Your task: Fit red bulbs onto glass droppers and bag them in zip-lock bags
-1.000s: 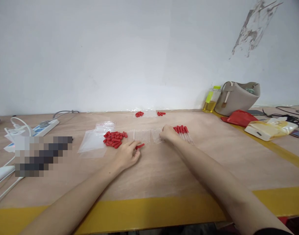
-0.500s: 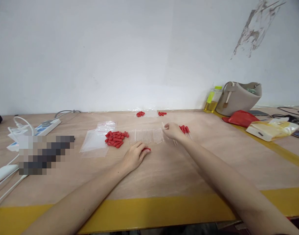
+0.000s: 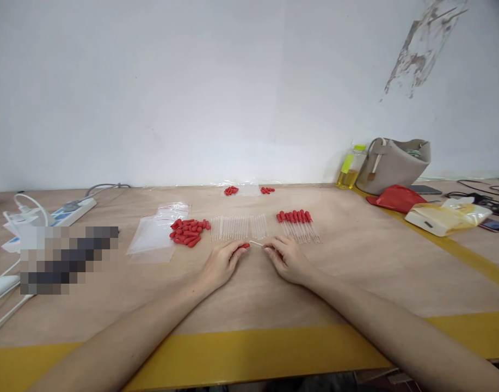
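Observation:
Between the fingers of my left hand [image 3: 222,264] is a red rubber bulb [image 3: 245,245], its open end toward the right. My right hand [image 3: 288,258] pinches a thin clear dropper tube [image 3: 256,243], whose tip points left at the bulb, close to it; whether they touch I cannot tell. Behind my hands lies a row of loose clear tubes [image 3: 233,227]. A pile of red bulbs [image 3: 189,232] is to their left. To the right, several droppers with red bulbs fitted on tubes [image 3: 295,218] lie side by side.
Clear zip bags [image 3: 151,237] lie left of the pile. Small groups of red bulbs [image 3: 231,190] sit near the wall. A power strip [image 3: 73,213] with cables is at left. A bottle [image 3: 351,167], a grey bag [image 3: 394,166], a red packet [image 3: 396,197] and a yellow-white package [image 3: 445,216] stand right.
My right hand has come back from the row of tubes with one tube, turned toward the bulb in my left hand. The left hand stays nearly in place.

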Action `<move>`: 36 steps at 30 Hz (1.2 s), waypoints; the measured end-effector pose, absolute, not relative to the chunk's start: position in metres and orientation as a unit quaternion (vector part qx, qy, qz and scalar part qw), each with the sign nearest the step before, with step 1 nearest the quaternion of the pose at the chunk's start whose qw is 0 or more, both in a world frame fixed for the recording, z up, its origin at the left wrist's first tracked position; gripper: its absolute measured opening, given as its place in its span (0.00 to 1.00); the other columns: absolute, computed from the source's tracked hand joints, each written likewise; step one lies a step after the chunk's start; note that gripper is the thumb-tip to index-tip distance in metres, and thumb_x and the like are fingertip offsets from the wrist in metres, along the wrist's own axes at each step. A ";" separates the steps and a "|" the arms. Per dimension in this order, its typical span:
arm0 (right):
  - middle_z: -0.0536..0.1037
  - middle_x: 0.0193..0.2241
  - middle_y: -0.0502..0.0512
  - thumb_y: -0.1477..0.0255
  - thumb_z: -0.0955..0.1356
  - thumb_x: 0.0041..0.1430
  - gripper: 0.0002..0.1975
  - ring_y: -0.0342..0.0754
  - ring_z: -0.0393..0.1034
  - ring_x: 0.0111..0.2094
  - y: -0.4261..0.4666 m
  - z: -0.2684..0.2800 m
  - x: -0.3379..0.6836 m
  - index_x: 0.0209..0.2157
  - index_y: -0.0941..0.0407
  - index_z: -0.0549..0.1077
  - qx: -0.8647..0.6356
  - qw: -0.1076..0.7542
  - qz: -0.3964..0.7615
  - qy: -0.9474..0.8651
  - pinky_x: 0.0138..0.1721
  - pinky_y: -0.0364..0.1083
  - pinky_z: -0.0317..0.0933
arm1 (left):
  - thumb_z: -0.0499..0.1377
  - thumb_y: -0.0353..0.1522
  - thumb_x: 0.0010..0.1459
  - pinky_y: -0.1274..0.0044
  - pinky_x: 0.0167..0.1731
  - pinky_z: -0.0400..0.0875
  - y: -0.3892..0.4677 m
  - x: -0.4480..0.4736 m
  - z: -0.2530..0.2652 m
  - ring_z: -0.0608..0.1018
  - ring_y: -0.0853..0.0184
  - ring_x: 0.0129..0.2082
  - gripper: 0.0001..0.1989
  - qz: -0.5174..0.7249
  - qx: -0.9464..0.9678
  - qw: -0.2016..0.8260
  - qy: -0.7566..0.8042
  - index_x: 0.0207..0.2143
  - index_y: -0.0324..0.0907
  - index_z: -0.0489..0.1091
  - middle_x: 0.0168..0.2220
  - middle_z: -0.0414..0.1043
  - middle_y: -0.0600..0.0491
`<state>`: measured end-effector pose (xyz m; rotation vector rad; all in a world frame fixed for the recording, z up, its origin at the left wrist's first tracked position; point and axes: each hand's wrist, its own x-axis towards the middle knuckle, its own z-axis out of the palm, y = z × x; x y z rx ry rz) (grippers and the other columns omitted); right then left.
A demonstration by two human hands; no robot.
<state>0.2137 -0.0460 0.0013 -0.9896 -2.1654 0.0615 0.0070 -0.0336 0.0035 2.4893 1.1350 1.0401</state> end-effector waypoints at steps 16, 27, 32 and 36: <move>0.73 0.31 0.54 0.73 0.59 0.58 0.09 0.44 0.66 0.32 -0.045 0.000 0.212 0.36 0.56 0.70 -0.375 0.388 0.076 -0.838 0.36 0.45 0.54 | 0.44 0.32 0.61 0.80 0.30 0.64 -0.035 0.009 0.000 0.71 0.72 0.24 0.11 0.350 0.833 0.150 0.403 0.39 0.40 0.64 0.23 0.67 0.57; 0.73 0.26 0.52 0.72 0.59 0.59 0.10 0.42 0.63 0.26 -0.046 0.000 0.214 0.34 0.56 0.72 -0.375 0.367 0.041 -0.851 0.34 0.45 0.50 | 0.45 0.33 0.61 0.80 0.29 0.64 -0.035 0.009 0.002 0.72 0.71 0.25 0.11 0.349 0.824 0.163 0.415 0.37 0.40 0.65 0.23 0.68 0.57; 0.73 0.27 0.52 0.73 0.59 0.59 0.11 0.42 0.64 0.28 -0.043 0.002 0.219 0.34 0.56 0.72 -0.366 0.320 0.060 -0.872 0.34 0.45 0.49 | 0.49 0.35 0.59 0.81 0.28 0.64 -0.038 0.009 0.003 0.72 0.71 0.27 0.10 0.342 0.835 0.161 0.399 0.35 0.41 0.68 0.28 0.71 0.56; 0.73 0.29 0.52 0.71 0.58 0.60 0.12 0.42 0.64 0.29 -0.037 0.003 0.225 0.32 0.55 0.72 -0.366 0.273 0.061 -0.888 0.35 0.45 0.47 | 0.50 0.35 0.58 0.81 0.30 0.64 -0.039 0.008 0.003 0.73 0.71 0.28 0.10 0.307 0.856 0.162 0.383 0.34 0.42 0.69 0.29 0.73 0.56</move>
